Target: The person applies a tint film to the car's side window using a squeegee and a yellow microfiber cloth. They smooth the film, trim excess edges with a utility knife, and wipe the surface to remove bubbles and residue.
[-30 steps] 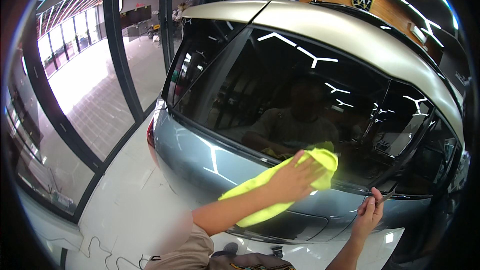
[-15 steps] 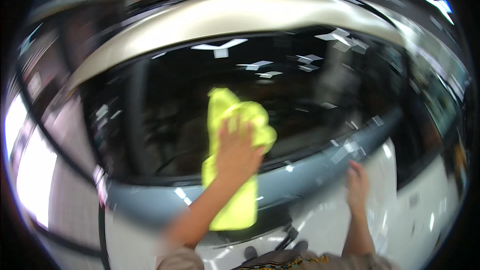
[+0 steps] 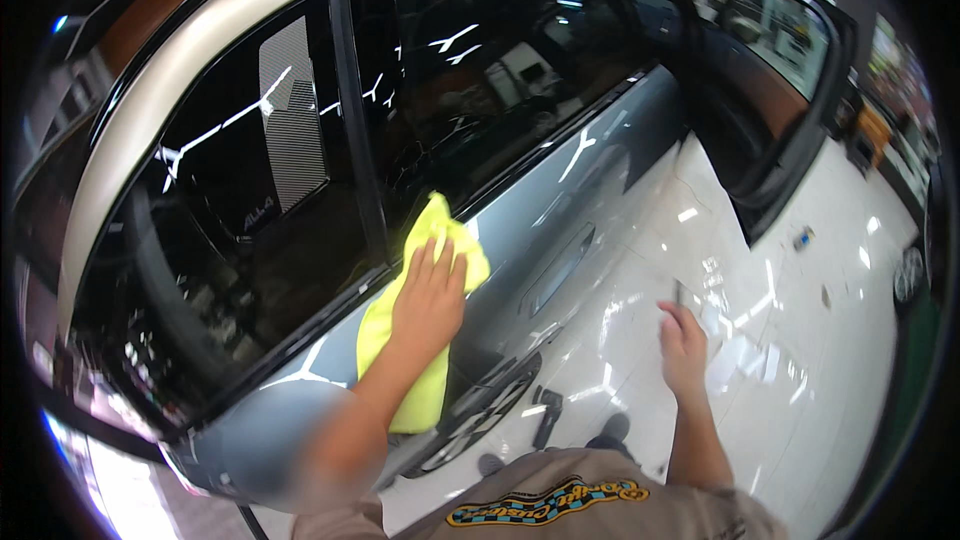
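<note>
My left hand (image 3: 430, 300) presses a bright yellow microfiber cloth (image 3: 417, 405) against the car's side, at the lower edge of the dark side window (image 3: 470, 90). The fingers lie over the bunched upper part of the cloth, and its loose end hangs down past my wrist. Below the glass runs the glossy blue-grey body panel (image 3: 530, 215) with a flush door handle (image 3: 558, 268). My right hand (image 3: 684, 345) hangs above the floor, away from the car, with its fingers curled. Something thin and dark shows at its fingertips, too small to name.
An open car door (image 3: 770, 120) juts out at the right. A wheel (image 3: 490, 420) sits below my left arm, with a black object (image 3: 547, 418) on the floor beside it. A small can-like item (image 3: 803, 237) and white sheets (image 3: 745, 358) lie on the glossy floor (image 3: 640, 260).
My view has turned and shifted right along the car, bringing the open door into sight. My left hand and the cloth have moved from the glass to the window's lower edge.
</note>
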{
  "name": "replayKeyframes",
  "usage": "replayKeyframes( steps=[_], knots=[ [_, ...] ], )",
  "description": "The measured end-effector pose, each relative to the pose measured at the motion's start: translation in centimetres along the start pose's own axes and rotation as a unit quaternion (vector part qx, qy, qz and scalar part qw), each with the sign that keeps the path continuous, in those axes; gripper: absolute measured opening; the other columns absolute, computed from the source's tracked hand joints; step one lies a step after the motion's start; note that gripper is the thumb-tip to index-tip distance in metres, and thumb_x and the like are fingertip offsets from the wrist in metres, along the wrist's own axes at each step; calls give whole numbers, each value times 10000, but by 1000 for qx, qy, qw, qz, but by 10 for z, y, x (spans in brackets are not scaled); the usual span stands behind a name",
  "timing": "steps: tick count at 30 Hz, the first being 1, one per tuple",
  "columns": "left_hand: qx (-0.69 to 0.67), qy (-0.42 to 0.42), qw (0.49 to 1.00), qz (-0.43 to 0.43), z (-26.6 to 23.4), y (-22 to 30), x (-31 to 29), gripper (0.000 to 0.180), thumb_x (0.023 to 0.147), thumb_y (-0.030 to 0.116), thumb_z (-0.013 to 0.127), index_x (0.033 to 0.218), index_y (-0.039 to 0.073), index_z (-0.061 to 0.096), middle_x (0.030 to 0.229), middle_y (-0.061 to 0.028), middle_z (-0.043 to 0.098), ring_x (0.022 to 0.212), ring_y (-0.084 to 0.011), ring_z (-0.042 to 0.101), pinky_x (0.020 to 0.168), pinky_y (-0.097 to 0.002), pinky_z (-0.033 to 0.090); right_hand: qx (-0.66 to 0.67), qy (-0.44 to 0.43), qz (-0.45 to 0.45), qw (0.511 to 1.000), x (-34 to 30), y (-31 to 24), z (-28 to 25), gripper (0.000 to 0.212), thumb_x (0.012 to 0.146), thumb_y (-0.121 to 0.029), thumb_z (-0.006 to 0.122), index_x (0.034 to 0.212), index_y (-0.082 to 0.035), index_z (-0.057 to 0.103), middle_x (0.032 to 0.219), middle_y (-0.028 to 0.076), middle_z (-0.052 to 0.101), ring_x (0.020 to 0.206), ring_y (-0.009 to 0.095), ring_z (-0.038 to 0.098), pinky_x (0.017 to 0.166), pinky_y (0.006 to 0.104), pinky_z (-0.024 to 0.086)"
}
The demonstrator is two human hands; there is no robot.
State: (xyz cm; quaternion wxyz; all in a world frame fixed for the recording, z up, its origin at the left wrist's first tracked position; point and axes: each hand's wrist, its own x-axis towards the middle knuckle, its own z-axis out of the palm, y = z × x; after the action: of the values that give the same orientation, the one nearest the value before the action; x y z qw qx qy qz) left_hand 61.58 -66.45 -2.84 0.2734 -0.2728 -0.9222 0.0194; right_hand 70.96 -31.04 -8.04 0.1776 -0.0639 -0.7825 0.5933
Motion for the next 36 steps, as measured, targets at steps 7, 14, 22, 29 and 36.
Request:
replayKeyframes(
  steps=[7, 14, 22, 29, 36],
  knots=[
    [4, 15, 999, -46, 106, 74, 171, 486, 841, 173, 599, 1283, -21, 544, 1388, -239, 496, 1332, -434, 415, 1151, -501, 282, 81, 78, 139, 984, 29, 119, -171, 258, 999, -182, 494, 1167, -20, 605, 666, -75, 416, 542, 3, 343, 466, 180, 249],
    [9, 30, 996, -85, 184, 124, 261, 520, 808, 176, 643, 1293, 12, 556, 1417, -205, 476, 1361, -414, 381, 1153, -520, 263, 27, 203, 151, 967, 56, 132, -311, 359, 919, -205, 550, 1224, -22, 594, 776, 42, 559, 609, 155, 510, 508, 271, 422],
    [-35, 73, 995, -58, 248, 170, 324, 463, 788, 138, 639, 1226, -4, 597, 1371, -202, 524, 1330, -400, 429, 1140, -522, 289, 48, 259, 197, 944, 127, 142, -323, 359, 870, -124, 502, 1203, -24, 592, 815, 45, 520, 655, 103, 465, 498, 200, 365],
    [-4, 111, 980, -164, 227, 164, 368, 501, 782, 166, 642, 1264, 34, 598, 1401, -204, 496, 1352, -429, 387, 1133, -553, 262, -3, 454, -24, 891, 292, 173, -398, 311, 1023, -251, 485, 1193, -17, 597, 682, -55, 413, 594, 49, 397, 538, 198, 327],
    [-18, 66, 990, -122, 265, 185, 479, 514, 791, 174, 643, 1280, 28, 584, 1410, -193, 488, 1376, -418, 350, 1155, -537, 234, -53, 476, -104, 871, 426, 121, -476, 416, 1057, -308, 427, 1350, -31, 533, 1026, 19, 586, 726, 78, 450, 738, 230, 452]
  ],
)
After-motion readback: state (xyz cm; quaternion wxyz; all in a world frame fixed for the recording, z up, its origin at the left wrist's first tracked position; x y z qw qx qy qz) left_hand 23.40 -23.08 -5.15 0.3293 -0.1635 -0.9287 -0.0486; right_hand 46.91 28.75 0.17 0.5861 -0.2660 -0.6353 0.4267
